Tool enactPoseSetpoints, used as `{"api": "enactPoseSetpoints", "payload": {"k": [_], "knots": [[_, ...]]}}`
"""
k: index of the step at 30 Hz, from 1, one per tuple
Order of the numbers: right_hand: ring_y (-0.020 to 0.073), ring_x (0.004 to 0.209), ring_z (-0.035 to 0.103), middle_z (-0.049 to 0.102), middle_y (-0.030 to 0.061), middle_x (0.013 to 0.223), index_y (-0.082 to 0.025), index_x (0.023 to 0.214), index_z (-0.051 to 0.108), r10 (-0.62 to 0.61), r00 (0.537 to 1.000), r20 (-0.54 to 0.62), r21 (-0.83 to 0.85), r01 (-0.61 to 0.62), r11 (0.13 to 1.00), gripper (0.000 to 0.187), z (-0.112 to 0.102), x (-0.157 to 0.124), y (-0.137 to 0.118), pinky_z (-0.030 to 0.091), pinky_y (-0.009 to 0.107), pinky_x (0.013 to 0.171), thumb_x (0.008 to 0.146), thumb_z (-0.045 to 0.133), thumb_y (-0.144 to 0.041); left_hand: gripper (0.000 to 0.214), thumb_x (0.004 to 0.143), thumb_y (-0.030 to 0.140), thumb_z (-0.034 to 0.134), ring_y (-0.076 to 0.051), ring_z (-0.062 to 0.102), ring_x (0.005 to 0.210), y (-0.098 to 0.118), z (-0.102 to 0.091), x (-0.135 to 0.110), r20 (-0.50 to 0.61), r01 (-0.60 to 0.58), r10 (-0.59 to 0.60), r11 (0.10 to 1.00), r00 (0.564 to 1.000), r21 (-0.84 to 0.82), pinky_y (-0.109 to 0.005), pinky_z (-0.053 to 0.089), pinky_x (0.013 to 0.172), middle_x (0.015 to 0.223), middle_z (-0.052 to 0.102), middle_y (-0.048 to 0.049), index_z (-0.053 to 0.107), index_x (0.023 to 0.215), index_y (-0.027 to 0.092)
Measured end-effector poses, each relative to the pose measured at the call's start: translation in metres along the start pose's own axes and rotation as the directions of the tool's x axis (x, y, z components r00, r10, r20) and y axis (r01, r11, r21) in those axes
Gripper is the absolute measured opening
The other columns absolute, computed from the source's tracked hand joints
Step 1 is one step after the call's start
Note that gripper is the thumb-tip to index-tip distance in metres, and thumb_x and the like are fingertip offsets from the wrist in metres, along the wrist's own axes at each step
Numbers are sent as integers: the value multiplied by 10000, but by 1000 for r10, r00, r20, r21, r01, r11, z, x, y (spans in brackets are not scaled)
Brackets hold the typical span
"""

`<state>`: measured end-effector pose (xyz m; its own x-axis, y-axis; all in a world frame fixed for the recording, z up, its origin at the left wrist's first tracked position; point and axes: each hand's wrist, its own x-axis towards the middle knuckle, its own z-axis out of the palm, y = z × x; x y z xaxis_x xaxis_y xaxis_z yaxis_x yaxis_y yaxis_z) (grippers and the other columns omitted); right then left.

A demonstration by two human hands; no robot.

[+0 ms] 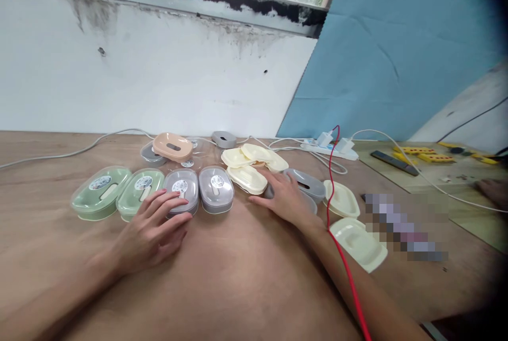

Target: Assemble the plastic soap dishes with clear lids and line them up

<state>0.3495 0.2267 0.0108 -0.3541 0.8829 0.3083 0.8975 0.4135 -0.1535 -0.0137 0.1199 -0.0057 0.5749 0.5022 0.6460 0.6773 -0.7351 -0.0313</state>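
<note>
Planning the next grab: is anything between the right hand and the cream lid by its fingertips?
Nothing visible. The right hand lies open on the table, fingertips right beside the cream lid, no object in the gap. The red cable crosses the forearm behind the wrist, away from that gap.

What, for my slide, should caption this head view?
Left hand touches a gray box; right hand lies beside a cream lid.
</note>
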Motion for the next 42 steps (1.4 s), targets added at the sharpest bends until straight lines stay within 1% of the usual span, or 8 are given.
{"api": "enactPoseSetpoints", "payload": {"k": [4, 10, 18, 23, 28, 33, 37, 42], "knots": [[413, 1312, 616, 654, 143, 1424, -288, 1525, 547, 60, 998, 2, 19, -60, 998, 939, -17, -6, 24, 495, 567, 1081, 738, 857, -696, 315, 968, 103, 644, -327, 594, 1316, -6, -1, -6, -19, 44, -45, 998, 999, -47, -572, 419, 1171, 1293, 677, -119, 634, 1261, 217], [408, 1238, 648, 708, 135, 1281, -234, 1345, 713, 126, 987, 95, 32, -130, 991, 818, -23, -12, 52, 546, 522, 1016, 672, 896, -661, 287, 956, 137, 666, -319, 613, 1275, -6, -5, -6, -39, 48, -53, 992, 998, -120, -566, 426, 1155, 1232, 703, -102, 639, 1231, 215], [324, 1159, 707, 724, 60, 1311, -299, 1321, 681, -12, 995, 97, 293, -17, 956, 612, -24, -12, 33, 585, 460, 992, 759, 837, -485, 315, 956, 107, 652, -309, 591, 1292, -6, -4, -4, -29, 64, -68, 990, 997, -126, -546, 434, 1142, 1255, 681, -107, 634, 1252, 215], [357, 1276, 648, 680, 87, 1390, -271, 1418, 584, -23, 995, 98, 155, 8, 988, 694, -22, -16, 26, 543, 502, 1060, 746, 752, -309, 319, 965, 104, 634, -299, 581, 1290, -6, -4, -5, -21, 83, -87, 986, 996, -147, -532, 425, 1144, 1259, 672, -104, 630, 1262, 219], [368, 1356, 604, 612, 117, 1521, -249, 1550, 489, -54, 998, -15, 128, 55, 990, 660, -6, -4, 5, 499, 551, 1125, 949, 650, -467, 314, 965, 100, 630, -299, 584, 1292, -5, -1, -5, -20, 94, -98, 985, 995, -144, -527, 431, 1142, 1270, 665, -102, 631, 1254, 223], [349, 1252, 681, 760, 115, 1272, -233, 1258, 765, -47, 998, -50, 146, 54, 988, 397, 8, 9, -6, 436, 567, 1200, 983, 642, -492, 300, 972, 115, 630, -295, 587, 1288, -5, 0, -3, -14, 94, -96, 987, 995, -134, -516, 449, 1130, 1278, 667, -103, 631, 1251, 225], [335, 1161, 711, 768, 91, 1182, -269, 1075, 821, 53, 980, -192, 257, -1, 966, 339, -6, 0, 2, 539, 494, 1065, 925, 694, -545, 302, 971, 116, 617, -294, 604, 1268, -5, -1, -3, -16, 110, -114, 983, 993, -147, -515, 471, 1118, 1283, 670, -101, 638, 1250, 231], [335, 1168, 683, 725, 102, 1163, -268, 1029, 720, 178, 882, -437, 433, 32, 901, 309, -30, -15, 13, 535, 474, 1034, 932, 668, -556, 304, 943, 104, 642, -303, 606, 1275, -7, -1, -4, -15, 90, -93, 985, 996, -146, -513, 497, 1109, 1282, 674, -104, 649, 1221, 226]]}}
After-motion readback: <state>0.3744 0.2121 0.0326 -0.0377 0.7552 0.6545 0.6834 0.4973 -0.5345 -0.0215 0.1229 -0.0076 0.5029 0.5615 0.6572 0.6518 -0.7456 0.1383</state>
